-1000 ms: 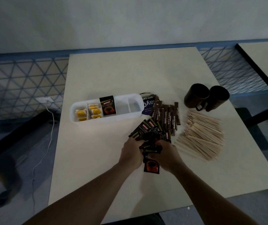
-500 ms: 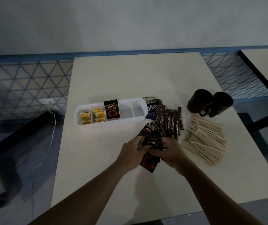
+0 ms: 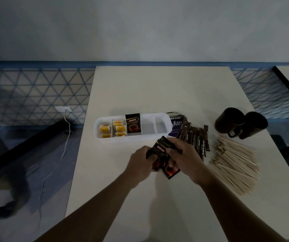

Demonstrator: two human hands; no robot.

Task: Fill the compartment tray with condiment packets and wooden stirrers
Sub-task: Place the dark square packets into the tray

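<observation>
Hands meet just in front of the white plastic tray [image 3: 133,137]: left hand [image 3: 141,162] and right hand [image 3: 184,159] share a clenched grip on a stack of glossy black-and-red coffee sachets [image 3: 161,155]. Tray: long, round-cornered, partitioned; small yellow packets [image 3: 113,131] fill its two left compartments, one upright black sachet [image 3: 133,125] stands in the next, the rest hold nothing. Right of the tray, slim brown stick packets [image 3: 195,137] lie fanned on the matte pale table [image 3: 157,91]; farther right, a loose heap of flat wooden stirrers [image 3: 235,163] and two dark mugs [image 3: 240,124].
</observation>
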